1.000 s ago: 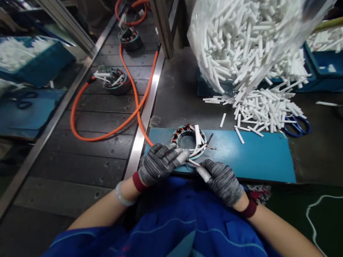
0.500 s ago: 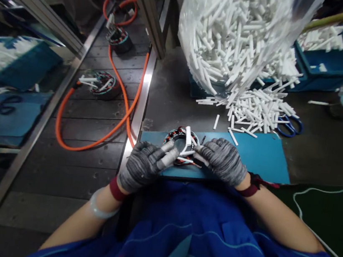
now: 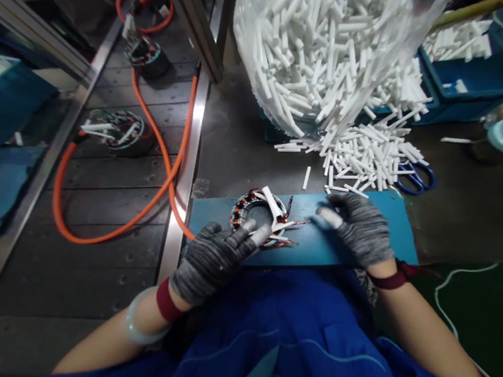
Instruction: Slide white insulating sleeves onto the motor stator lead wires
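**Wound ring (image 3: 238, 213) at your left hand (image 3: 216, 261), right hand (image 3: 364, 231) apart**

Beyond your mat, the plastic bag (image 3: 248, 18) bulges with white tubes, which spill into a loose pile (image 3: 357, 159) on the bench. The blue bin (image 3: 501, 85) at far right holds more, as does the left bin (image 3: 16, 95) across the conveyor (image 3: 102, 193).

The ring lies on the blue mat (image 3: 299, 247), its sleeved leads pointing right. Your left fingers rest on its near side; whether they pinch a lead, you cannot tell. Your right thumb and fingers are parted over the mat, which shows between them and the leads. A metal rail (image 3: 173, 243) borders the bench on your left.
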### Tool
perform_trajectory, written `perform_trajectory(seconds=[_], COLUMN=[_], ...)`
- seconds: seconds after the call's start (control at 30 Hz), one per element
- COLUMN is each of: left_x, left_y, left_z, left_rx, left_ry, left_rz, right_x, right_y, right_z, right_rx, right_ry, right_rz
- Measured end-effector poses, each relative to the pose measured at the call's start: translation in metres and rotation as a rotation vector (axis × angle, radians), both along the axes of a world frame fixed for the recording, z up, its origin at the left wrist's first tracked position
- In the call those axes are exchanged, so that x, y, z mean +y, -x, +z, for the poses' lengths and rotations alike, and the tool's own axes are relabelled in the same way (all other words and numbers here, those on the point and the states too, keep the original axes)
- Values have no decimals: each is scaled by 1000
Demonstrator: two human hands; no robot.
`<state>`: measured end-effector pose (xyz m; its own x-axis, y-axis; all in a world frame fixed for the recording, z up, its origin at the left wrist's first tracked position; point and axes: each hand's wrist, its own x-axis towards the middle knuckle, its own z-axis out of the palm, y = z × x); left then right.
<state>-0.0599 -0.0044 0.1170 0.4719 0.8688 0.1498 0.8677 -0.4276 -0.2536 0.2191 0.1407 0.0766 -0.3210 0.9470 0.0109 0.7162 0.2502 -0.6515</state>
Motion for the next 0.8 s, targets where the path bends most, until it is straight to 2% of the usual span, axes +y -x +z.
perform_trajectory(seconds=[0.07, 0.13, 0.23, 0.3, 0.37, 0.47, 0.8], left_x=[-3, -3, 3, 7, 9, 9, 8], left_y=[-2, -4, -4, -3, -2, -3, -4], left_z=[3, 5, 5, 3, 0, -3, -6], left_rx=[6, 22, -4, -38, -61, -76, -114], left_ry=[-20, -31, -34, -25, -38, -72, -29], left_rz=[29, 60, 28, -19, -33, -24, -26], right_x=[11, 14, 0, -12, -19, -17, -2], right_y=[-9, -13, -12, -10, -9, -9, -5], right_z=[-4, -7, -6, -3, 1, 2, -7], right_rx=[-179, -194, 77, 338, 496, 540, 651], right_ry=[-95, -123, -55, 79, 215, 299, 331], right_rz=[-76, -50, -17, -10, 22, 47, 152])
